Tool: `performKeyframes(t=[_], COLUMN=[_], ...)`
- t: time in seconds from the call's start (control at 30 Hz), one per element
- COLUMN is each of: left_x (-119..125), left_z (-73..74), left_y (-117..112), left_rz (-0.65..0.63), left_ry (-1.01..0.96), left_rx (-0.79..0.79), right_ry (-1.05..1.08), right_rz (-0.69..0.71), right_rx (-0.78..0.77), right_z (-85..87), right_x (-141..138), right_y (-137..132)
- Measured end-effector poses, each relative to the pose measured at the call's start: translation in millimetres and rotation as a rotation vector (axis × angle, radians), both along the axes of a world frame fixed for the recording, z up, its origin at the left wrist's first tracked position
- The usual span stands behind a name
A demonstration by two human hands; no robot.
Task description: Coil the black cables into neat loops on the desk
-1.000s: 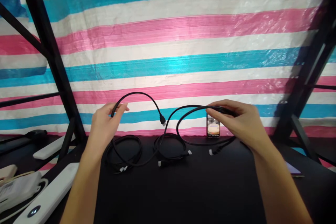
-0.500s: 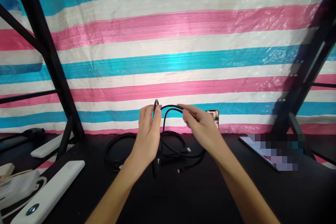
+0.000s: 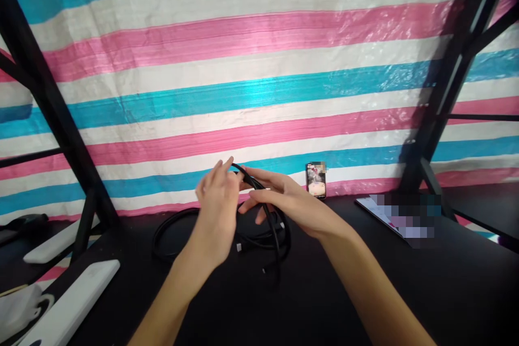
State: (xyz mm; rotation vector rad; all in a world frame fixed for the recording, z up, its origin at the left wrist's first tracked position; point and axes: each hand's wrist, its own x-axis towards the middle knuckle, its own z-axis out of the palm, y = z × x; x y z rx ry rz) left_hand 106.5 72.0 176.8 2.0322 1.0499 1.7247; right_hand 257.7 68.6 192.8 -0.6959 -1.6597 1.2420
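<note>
A black cable [image 3: 277, 240], gathered into loops, hangs between my two hands above the dark tabletop. My left hand [image 3: 219, 205] is closed at the upper part of the bundle, its fingertips slightly blurred. From the right, my right hand [image 3: 290, 200] grips the strands between thumb and fingers, right beside the left fingertips. A thin connector end dangles below the loops. On the table behind, more black cable [image 3: 156, 238] lies coiled, partly hidden by my left wrist. A light-coloured plug [image 3: 239, 247] shows under the hands.
Against the striped sheet [image 3: 259, 86] at the back leans a phone [image 3: 316, 179]. A flat, partly pixelated device [image 3: 381, 219] lies at right. White power strip [image 3: 77, 297] and a white adapter [image 3: 18, 303] are at left. Black metal legs [image 3: 60, 130] stand on both sides.
My hands have come together, and the wide loop between them is now a tighter bundle. My right hand moved left onto the strands. The view shifted slightly right.
</note>
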Motion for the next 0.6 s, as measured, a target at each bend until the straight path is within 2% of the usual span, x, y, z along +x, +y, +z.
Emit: performKeyframes(t=[0.1,0.2,0.3,0.37,0.43,0.5,0.6], left_x=[-13.9,-25.3,-28.2,-23.7,-14.6,-3.2,9.5], left_z=[10.7,19.0,21.9,20.0,15.2,9.0,1.8], left_y=[2.7,3.2,2.0,1.0,0.1,-0.4,1.5], left_rz=[0.118,0.227,0.244,0.164,0.024,-0.112,-0.178], left_ry=[0.026,-0.081,-0.134,-0.113,-0.041,0.045,-0.007], left_rx=[0.169,0.284,0.353,0.327,0.232,0.088,-0.069], right_ry=[-0.027,-0.062,-0.061,-0.041,-0.01,0.019,0.088], right_rz=[-0.048,-0.266,-0.476,-0.554,-0.586,-0.59,-0.625], right_rx=[0.068,0.235,0.371,0.426,0.471,0.531,0.613], right_z=[5.9,10.0,13.2,15.4,17.4,18.0,16.3], right_x=[14.8,42.5,72.4,83.9,84.2,74.7,54.9], right_y=[-2.0,-0.8,-1.8,-5.4,-10.0,-13.3,-11.4])
